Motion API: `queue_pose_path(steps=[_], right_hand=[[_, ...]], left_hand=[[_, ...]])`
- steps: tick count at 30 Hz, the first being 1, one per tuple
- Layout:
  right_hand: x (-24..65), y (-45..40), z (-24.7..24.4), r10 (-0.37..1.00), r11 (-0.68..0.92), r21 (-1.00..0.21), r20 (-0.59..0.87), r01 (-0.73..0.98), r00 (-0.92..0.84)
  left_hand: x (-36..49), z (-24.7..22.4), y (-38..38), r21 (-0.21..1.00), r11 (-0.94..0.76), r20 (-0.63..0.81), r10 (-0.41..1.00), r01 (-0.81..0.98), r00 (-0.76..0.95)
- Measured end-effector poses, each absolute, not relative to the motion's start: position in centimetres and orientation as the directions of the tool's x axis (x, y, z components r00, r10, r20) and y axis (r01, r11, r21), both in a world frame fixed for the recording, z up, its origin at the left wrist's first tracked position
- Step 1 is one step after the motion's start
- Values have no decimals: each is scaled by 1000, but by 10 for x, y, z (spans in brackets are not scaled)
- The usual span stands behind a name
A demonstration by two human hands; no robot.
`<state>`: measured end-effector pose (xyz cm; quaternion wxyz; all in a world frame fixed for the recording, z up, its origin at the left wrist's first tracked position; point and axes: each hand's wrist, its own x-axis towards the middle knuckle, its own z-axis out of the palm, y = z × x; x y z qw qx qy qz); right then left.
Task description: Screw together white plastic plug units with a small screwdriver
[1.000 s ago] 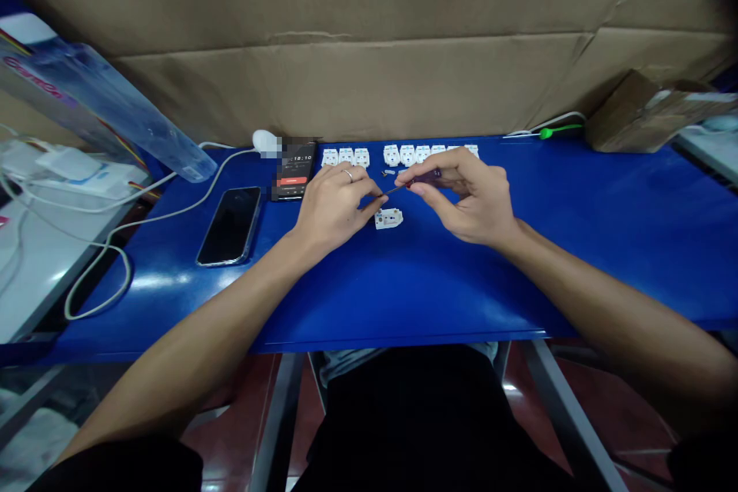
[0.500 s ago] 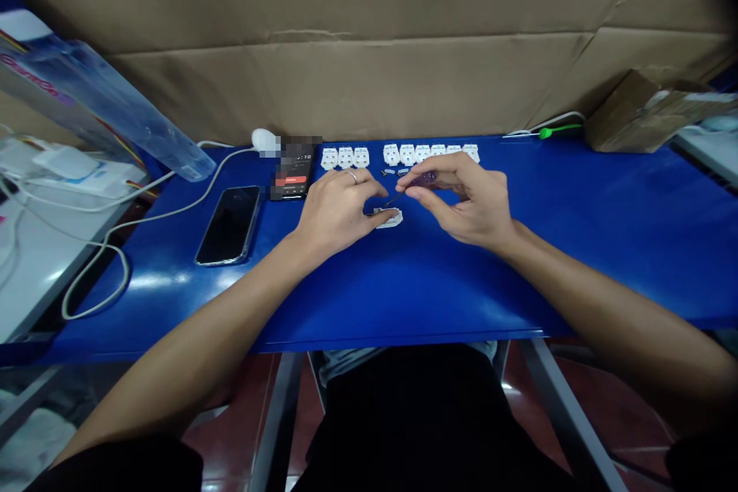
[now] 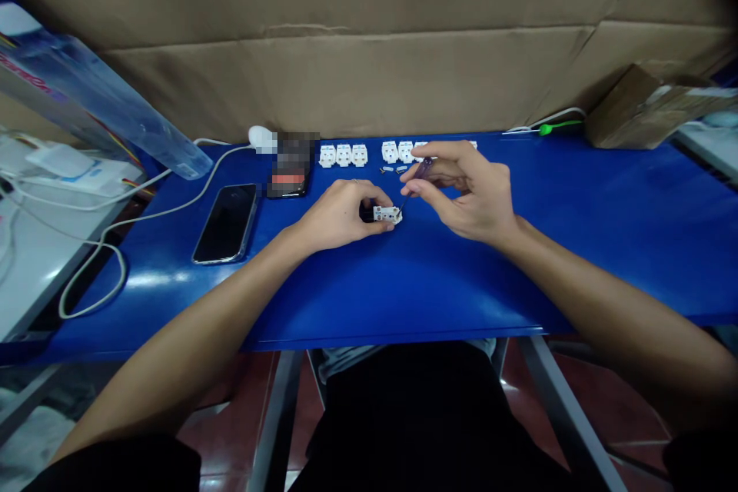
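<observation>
My left hand pinches a small white plastic socket-like module between thumb and fingers, low over the blue table. In my right hand is a screwdriver with a purple see-through handle, gripped between thumb and fingers. Its thin shaft slants down to the left, and the tip meets the right end of the module. Just behind lie two small loose pieces. Similar white modules stand in a row along the table's back, some of them hidden by my right hand.
On the left lie a dark phone, a second phone with a lit screen, and a white cable. A clear plastic bottle-like container leans in there. At the back right sits a cardboard box near a green-tipped item.
The module has turned so its marked face shows. The screwdriver has become steeper, with its tip now at the module's right end. My left fingers have shifted to grip both long sides.
</observation>
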<state>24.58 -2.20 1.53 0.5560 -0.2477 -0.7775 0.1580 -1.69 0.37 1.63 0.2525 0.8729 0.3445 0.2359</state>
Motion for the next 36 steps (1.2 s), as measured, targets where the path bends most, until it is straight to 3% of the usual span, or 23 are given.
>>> queue_pose_path(steps=[14,21,27,32,36], right_hand=[[247,-21,11,534,843,-466,790,269,-301],[243,-22,11,468,877,-390,826,281,-315],[243,-18,12,410,887,-296,858,354,-310],[246,-20,12,520,852,-429,760,301,-390],[245,-19,10,574,815,-491,752,307,-323]], left_hand=[[-18,9,8,644,-627,270,723,438,636],[-17,6,9,648,-631,283,719,427,635],[-12,-1,9,717,-583,293,749,381,594],[-12,-6,11,690,-607,291,732,395,616],[-12,-7,12,714,-601,283,716,358,638]])
